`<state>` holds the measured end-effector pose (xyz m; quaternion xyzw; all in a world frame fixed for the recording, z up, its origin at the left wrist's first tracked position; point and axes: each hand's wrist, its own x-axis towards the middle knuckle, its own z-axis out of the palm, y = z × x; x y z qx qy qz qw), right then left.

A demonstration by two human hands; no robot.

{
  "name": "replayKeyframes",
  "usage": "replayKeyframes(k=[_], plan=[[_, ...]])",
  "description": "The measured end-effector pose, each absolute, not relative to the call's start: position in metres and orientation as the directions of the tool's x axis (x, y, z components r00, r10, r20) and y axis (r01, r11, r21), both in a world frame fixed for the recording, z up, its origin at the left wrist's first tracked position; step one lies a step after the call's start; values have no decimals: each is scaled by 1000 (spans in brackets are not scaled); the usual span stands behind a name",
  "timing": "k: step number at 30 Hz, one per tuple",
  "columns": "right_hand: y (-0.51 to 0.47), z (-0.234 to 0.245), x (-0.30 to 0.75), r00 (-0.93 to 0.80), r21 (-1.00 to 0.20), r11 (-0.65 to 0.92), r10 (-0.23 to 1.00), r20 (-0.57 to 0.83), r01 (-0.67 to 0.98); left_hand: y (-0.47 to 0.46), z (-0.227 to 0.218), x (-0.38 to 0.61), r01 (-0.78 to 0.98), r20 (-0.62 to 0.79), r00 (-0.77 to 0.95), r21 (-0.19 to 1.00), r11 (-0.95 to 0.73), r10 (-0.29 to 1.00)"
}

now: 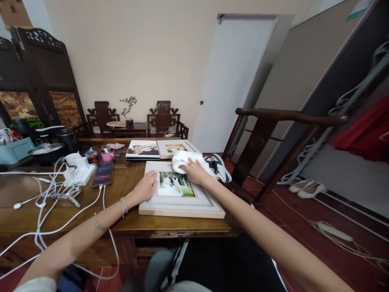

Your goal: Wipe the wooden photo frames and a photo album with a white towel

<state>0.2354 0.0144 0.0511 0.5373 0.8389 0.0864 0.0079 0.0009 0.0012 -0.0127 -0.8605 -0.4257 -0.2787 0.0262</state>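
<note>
A pale wooden picture frame (182,213) lies flat near the table's front edge, with a photo (179,184) of two seated people in its middle. My left hand (146,186) grips the frame's left side, fingers bent and pressed together at its edge. In my right hand (194,170) is a bunched white cloth (180,158), resting over the frame's far right part. The cloth hides that corner. Behind, a second framed picture (162,148) lies beside a stack topped by a photo panel (142,149).
White cables and a power strip (83,172) spread over the table's left side, near a phone (102,174) and pink mug (107,154). Sneakers (219,167) sit beyond the frame's right side, by a wooden chair (258,140). A pot (47,152) stands far left.
</note>
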Motion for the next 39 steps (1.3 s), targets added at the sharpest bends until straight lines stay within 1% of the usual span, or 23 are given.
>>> replayKeyframes(k=[3, 5, 7, 10, 12, 14, 16, 19, 22, 25, 28, 30, 32, 34, 36, 39], plan=[[-1, 48, 232, -483, 171, 471, 875, 29, 865, 1, -13, 2, 760, 488, 469, 201, -618, 736], [-30, 51, 237, -538, 145, 535, 843, -22, 832, 0, -14, 1, 762, 490, 461, 210, -613, 740], [-64, 59, 244, -579, 82, 587, 808, -103, 805, 0, -15, 0, 755, 495, 455, 227, -616, 740], [-102, 74, 250, -605, -40, 611, 770, -202, 791, -1, -17, -1, 736, 510, 458, 242, -632, 728], [-112, 76, 245, -615, -86, 612, 764, -195, 786, -1, -18, -2, 732, 514, 462, 238, -638, 722], [-106, 71, 236, -624, -99, 616, 767, -148, 781, 0, -19, -3, 734, 513, 465, 232, -638, 722], [-87, 61, 227, -609, -91, 603, 790, -74, 793, 1, -19, -3, 735, 512, 470, 225, -640, 719], [-41, 51, 223, -535, -61, 536, 844, 37, 842, 2, -18, -3, 737, 510, 469, 223, -638, 721], [2, 50, 226, -445, -34, 450, 890, 98, 892, 0, -15, -2, 748, 491, 465, 227, -623, 737], [18, 49, 227, -411, -8, 413, 908, 77, 911, -2, -11, 0, 764, 467, 462, 222, -606, 754], [-2, 47, 226, -456, 0, 456, 890, 1, 890, -4, -9, 2, 769, 455, 464, 218, -600, 760], [-31, 51, 228, -504, -31, 503, 860, -80, 864, -4, -9, 2, 769, 457, 465, 215, -602, 758], [-64, 61, 232, -566, -91, 559, 808, -165, 824, -5, -10, 2, 772, 463, 460, 214, -599, 758], [-95, 73, 234, -623, -156, 603, 751, -219, 782, -5, -11, 2, 772, 466, 455, 218, -597, 759], [-117, 81, 232, -639, -188, 611, 737, -220, 769, -5, -12, 1, 769, 467, 455, 224, -599, 758], [-125, 75, 222, -601, -172, 577, 783, -162, 798, -2, -15, -1, 755, 474, 458, 240, -611, 752]])
